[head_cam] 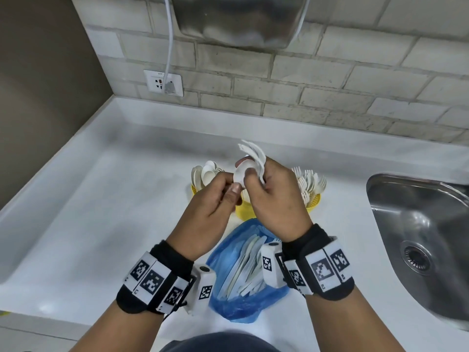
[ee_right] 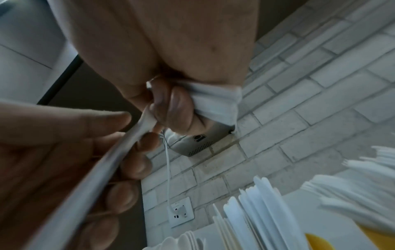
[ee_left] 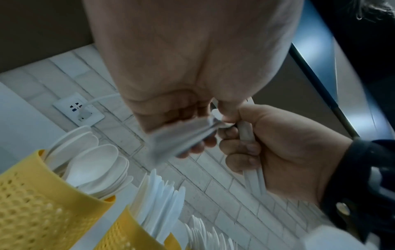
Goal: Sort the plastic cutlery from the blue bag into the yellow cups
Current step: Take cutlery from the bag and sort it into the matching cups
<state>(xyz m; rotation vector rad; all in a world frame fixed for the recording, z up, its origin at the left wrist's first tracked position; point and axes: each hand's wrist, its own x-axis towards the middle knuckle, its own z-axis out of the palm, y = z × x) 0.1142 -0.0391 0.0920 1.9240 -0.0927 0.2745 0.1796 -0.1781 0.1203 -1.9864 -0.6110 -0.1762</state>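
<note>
Both hands are raised over three yellow cups. My right hand (head_cam: 256, 174) grips a fanned bunch of white plastic knives (head_cam: 252, 153), and its curled fingers (ee_right: 177, 108) wrap round the handles. My left hand (head_cam: 232, 185) pinches a white spoon (head_cam: 239, 174) whose bowl lies against that bunch; its handle (ee_right: 96, 169) runs back through my left fingers. The left cup (head_cam: 194, 190) holds spoons, the middle cup (head_cam: 245, 212) holds knives (ee_left: 158, 203), and the right cup (head_cam: 314, 199) holds forks. The blue bag (head_cam: 243, 270) lies open below my wrists with more cutlery inside.
A steel sink (head_cam: 418, 237) is sunk into the white counter (head_cam: 101, 212) at the right. On the tiled wall behind are a socket (head_cam: 163, 83) with a white cable and a metal appliance (head_cam: 241, 19). A raised rim borders the counter at the left.
</note>
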